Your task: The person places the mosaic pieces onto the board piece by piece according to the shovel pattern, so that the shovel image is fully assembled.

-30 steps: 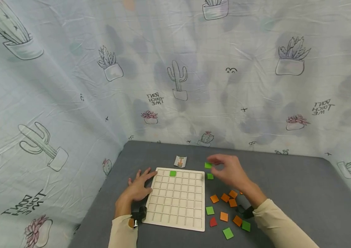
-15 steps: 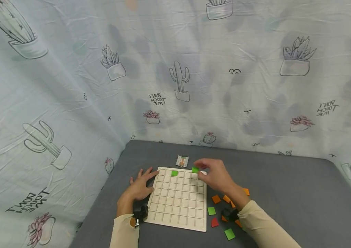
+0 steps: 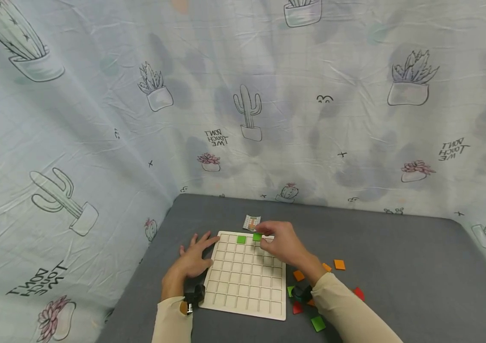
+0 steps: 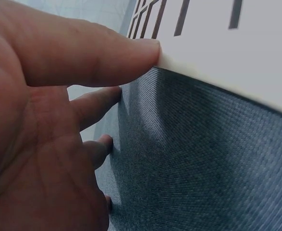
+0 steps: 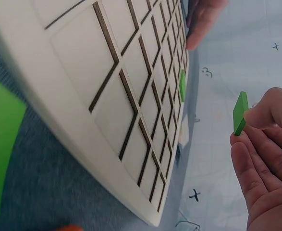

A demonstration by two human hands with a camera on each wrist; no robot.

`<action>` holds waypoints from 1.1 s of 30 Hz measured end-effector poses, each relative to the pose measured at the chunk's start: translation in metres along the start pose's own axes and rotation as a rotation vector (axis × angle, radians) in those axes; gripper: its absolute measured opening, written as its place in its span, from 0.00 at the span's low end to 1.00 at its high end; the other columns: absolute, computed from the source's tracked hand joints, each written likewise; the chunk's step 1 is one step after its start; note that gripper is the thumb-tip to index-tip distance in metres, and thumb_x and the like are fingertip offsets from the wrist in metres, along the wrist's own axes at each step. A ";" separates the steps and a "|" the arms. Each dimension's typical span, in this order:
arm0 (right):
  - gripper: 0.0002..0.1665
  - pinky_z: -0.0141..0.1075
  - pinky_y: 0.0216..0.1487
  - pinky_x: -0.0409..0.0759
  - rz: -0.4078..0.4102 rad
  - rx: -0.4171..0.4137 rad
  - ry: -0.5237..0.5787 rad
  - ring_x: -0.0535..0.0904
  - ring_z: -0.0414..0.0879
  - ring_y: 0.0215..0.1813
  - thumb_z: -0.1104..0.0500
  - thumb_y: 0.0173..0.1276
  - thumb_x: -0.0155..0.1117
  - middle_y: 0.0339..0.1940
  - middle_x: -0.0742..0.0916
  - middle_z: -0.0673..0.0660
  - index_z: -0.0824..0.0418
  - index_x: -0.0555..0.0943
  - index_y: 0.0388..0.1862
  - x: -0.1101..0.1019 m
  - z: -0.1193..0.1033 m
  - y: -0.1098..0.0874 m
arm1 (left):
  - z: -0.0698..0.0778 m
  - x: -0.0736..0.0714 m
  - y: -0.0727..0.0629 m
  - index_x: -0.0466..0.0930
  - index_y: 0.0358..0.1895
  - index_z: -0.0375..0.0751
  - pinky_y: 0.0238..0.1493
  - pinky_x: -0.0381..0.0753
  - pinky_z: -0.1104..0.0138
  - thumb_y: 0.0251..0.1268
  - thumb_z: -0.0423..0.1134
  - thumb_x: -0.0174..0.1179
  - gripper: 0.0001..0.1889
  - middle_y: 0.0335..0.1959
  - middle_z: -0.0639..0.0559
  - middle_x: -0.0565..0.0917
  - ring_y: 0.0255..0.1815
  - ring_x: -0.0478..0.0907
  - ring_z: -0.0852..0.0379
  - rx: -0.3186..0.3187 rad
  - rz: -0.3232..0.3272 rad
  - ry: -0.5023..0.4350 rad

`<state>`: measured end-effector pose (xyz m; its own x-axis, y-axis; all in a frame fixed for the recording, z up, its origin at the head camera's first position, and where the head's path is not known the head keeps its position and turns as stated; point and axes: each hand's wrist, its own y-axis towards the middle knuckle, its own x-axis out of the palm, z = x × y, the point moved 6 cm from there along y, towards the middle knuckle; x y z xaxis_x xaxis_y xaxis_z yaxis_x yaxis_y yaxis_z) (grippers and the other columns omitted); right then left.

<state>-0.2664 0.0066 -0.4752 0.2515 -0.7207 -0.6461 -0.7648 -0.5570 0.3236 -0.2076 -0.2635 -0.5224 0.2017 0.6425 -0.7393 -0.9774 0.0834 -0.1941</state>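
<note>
A pale wooden grid board (image 3: 243, 286) lies on the grey table. One green square tile (image 3: 241, 239) sits in a cell of its far row. My right hand (image 3: 285, 244) pinches a second green tile (image 5: 239, 113) between thumb and fingertips, above the far row and to the right of the first tile. My left hand (image 3: 190, 261) rests at the board's left edge with fingers spread. In the left wrist view its thumb (image 4: 131, 60) touches the board's rim and the other fingertips are down on the table.
A small printed pattern card (image 3: 251, 222) lies just beyond the board's far edge. To the right of the board are scattered loose tiles: an orange tile (image 3: 339, 264), a red tile (image 3: 297, 307), a green tile (image 3: 318, 324) and several others, partly hidden by the right arm.
My right hand has picked up a green tile from beside the board's far right corner and carried it left over the far row. My left hand has stayed at the left edge.
</note>
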 end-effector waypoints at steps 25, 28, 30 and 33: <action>0.21 0.43 0.54 0.91 -0.051 0.046 -0.059 0.92 0.50 0.53 0.71 0.67 0.69 0.53 0.94 0.58 0.65 0.90 0.60 0.040 0.025 0.020 | -0.001 0.001 0.000 0.72 0.83 0.48 0.77 0.29 0.17 0.69 0.26 0.64 0.38 0.91 0.36 0.56 0.91 0.36 0.23 0.009 0.013 0.016; 0.22 0.44 0.54 0.91 -0.052 0.046 -0.070 0.92 0.50 0.53 0.71 0.68 0.69 0.53 0.94 0.58 0.64 0.90 0.60 0.041 0.025 0.020 | -0.002 0.001 0.000 0.72 0.83 0.48 0.78 0.29 0.18 0.68 0.26 0.64 0.38 0.91 0.36 0.56 0.91 0.36 0.24 0.007 0.014 0.012; 0.21 0.44 0.53 0.91 -0.054 0.044 -0.079 0.92 0.51 0.53 0.72 0.67 0.69 0.53 0.94 0.58 0.65 0.90 0.59 0.041 0.024 0.020 | -0.002 0.001 0.000 0.72 0.83 0.48 0.78 0.29 0.18 0.68 0.26 0.64 0.38 0.91 0.36 0.56 0.91 0.36 0.24 0.007 0.015 0.010; 0.22 0.45 0.53 0.91 -0.059 0.040 -0.094 0.92 0.51 0.53 0.73 0.67 0.69 0.52 0.94 0.59 0.65 0.90 0.59 0.042 0.023 0.021 | -0.002 0.001 0.000 0.72 0.83 0.48 0.77 0.28 0.18 0.68 0.27 0.63 0.38 0.91 0.36 0.55 0.91 0.36 0.24 0.009 0.012 0.006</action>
<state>-0.2854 -0.0256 -0.5117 0.2414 -0.6446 -0.7254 -0.7742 -0.5786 0.2565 -0.2074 -0.2650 -0.5245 0.1901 0.6389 -0.7455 -0.9804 0.0827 -0.1790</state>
